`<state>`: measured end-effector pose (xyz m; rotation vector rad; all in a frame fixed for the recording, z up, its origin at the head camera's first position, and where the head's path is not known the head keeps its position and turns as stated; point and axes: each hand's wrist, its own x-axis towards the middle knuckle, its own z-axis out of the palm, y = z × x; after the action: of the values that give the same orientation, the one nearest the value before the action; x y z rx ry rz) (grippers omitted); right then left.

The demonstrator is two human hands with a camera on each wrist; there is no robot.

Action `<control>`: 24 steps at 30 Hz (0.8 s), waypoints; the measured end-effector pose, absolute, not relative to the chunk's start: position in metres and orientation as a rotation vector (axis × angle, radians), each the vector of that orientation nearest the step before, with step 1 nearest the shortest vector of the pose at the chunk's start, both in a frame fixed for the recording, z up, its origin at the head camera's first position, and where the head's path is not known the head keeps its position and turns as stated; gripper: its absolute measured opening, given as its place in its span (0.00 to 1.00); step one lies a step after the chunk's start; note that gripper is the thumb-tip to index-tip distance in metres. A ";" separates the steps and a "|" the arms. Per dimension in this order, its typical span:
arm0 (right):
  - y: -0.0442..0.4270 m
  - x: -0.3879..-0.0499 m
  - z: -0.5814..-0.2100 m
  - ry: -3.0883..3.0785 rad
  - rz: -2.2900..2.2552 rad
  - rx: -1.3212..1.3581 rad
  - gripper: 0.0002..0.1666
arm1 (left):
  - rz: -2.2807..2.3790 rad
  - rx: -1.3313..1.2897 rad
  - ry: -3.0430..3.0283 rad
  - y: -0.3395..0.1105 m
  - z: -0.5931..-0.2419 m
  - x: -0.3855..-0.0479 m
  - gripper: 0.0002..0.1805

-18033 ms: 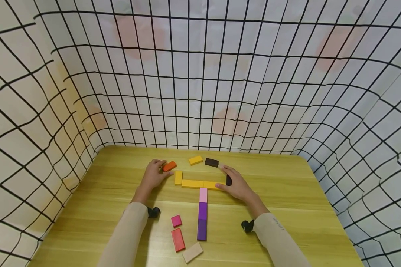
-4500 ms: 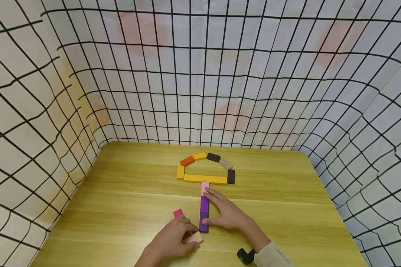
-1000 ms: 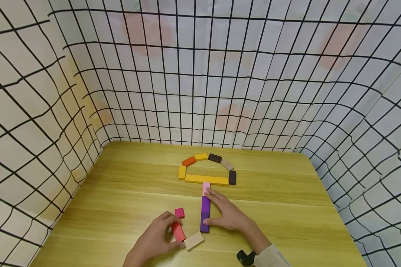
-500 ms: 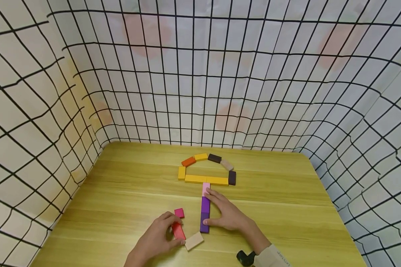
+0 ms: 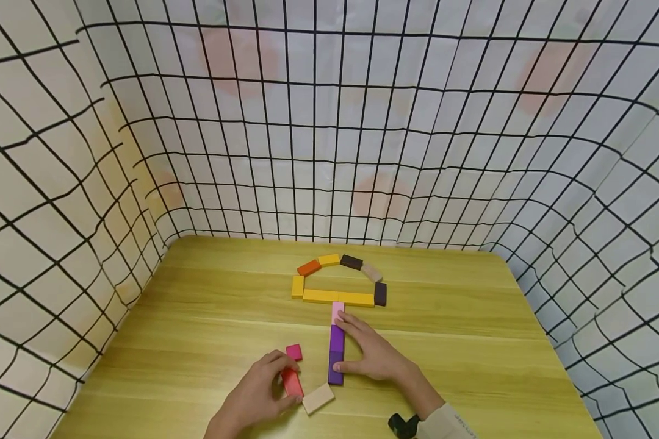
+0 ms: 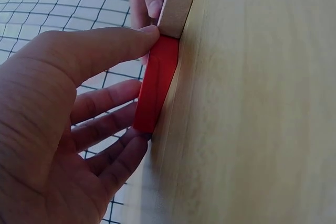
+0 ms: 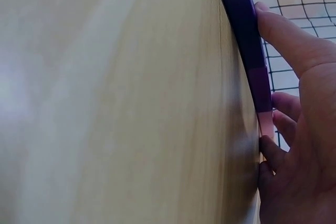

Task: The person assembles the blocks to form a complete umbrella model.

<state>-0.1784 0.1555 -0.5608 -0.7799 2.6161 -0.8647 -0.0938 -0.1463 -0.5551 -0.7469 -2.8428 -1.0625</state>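
In the head view my left hand (image 5: 255, 390) pinches a red block (image 5: 293, 384) between thumb and fingers. The left wrist view shows the red block's end against a beige block (image 6: 177, 6). Just beyond my fingertips lies a small magenta square block (image 5: 293, 352). My right hand (image 5: 381, 358) rests on a straight column of blocks with its fingers spread. Its fingers touch the pink block (image 5: 337, 306) at the top, and its thumb touches the dark purple block (image 5: 335, 378) at the bottom. A purple block (image 5: 337, 338) lies between those two.
Above the column, two yellow blocks (image 5: 321, 296) form a horizontal bar. An arch of yellow, orange (image 5: 309, 267), black (image 5: 351, 262), beige and dark blocks (image 5: 381, 294) rises over it. Black wire grid (image 5: 329, 146) surrounds the wooden table (image 5: 198, 317) at the back and sides.
The orange block has moved right into the arch. My right hand has come down to the column. My left hand has gone from the orange block to the beige block, then to the red block.
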 end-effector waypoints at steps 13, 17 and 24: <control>0.155 -0.179 -0.563 2.616 -0.868 -0.796 0.60 | -0.985 -0.706 -2.898 -0.144 -0.551 -0.090 0.23; 0.155 -0.179 -0.562 2.606 -0.885 -0.799 0.59 | -0.962 -0.701 -2.895 -0.145 -0.549 -0.089 0.24; 0.156 -0.178 -0.561 2.603 -0.903 -0.801 0.59 | -1.030 -0.626 -2.887 -0.150 -0.547 -0.095 0.17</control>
<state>-0.1784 0.1556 -0.5609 -0.8013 2.6034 -0.9033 -0.0948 -0.1503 -0.5468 -0.6259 -2.8870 -1.0299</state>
